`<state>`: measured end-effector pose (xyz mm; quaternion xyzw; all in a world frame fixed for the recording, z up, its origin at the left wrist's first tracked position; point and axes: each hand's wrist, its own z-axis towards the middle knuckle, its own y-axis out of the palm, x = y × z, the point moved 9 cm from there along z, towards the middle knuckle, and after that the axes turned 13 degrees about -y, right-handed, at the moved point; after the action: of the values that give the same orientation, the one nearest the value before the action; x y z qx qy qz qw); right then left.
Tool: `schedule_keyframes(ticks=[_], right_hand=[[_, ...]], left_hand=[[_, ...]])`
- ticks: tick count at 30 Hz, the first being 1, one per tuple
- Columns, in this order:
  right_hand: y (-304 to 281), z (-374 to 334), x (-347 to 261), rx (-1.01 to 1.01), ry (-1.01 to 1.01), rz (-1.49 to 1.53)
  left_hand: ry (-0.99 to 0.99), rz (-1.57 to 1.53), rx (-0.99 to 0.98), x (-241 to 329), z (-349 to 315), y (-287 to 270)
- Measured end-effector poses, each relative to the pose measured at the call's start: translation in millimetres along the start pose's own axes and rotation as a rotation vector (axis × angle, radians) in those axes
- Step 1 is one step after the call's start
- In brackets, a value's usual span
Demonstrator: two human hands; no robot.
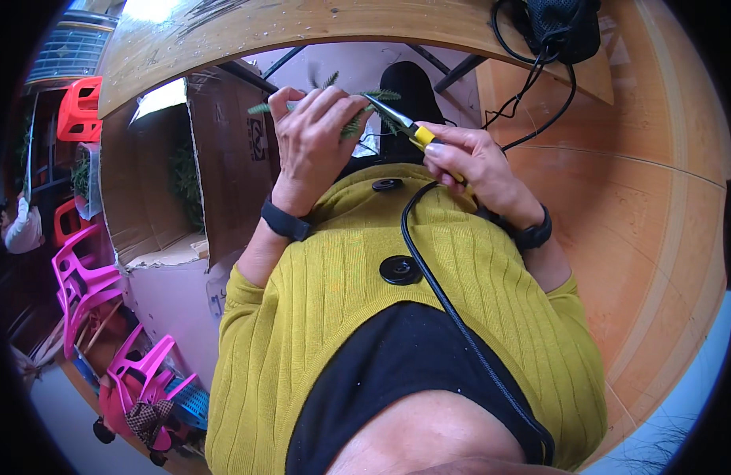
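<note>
My left hand (316, 133) is closed around a green artificial-looking pine sprig (351, 127), its needled tips poking out on both sides of the fingers. In my right hand (472, 162) is a pair of long-nosed pliers (419, 134) with yellow and black handles. The metal jaws of the pliers reach up and left to the sprig, right beside my left fingertips. Whether the jaws grip a stem there is too small to tell. Both hands are held over my lap, in front of the table's near edge.
A wooden table (302, 24) spans the far side, with a black mesh bag (567, 32) and cables at its right. An open cardboard box (152, 182) with greenery inside stands left. Pink stools (84, 273), a red stool (82, 111) and other people (116, 404) are farther left.
</note>
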<state>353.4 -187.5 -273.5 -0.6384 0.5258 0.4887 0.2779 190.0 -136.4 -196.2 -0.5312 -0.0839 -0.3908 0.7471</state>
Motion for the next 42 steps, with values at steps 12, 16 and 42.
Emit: schedule_keyframes(ticks=[12, 16, 42], right_hand=[[4, -6, -68, 0.086, -0.568, -0.837], [9, 0, -82, 0.007, -0.658, -0.738], [2, -18, -34, -0.049, -0.313, 0.017]], left_hand=[[-0.299, -0.662, -0.079, -37, 11, 20], [-0.401, -0.888, -0.197, -39, 11, 14], [-0.518, -1.16, -0.372, -22, -7, 33]])
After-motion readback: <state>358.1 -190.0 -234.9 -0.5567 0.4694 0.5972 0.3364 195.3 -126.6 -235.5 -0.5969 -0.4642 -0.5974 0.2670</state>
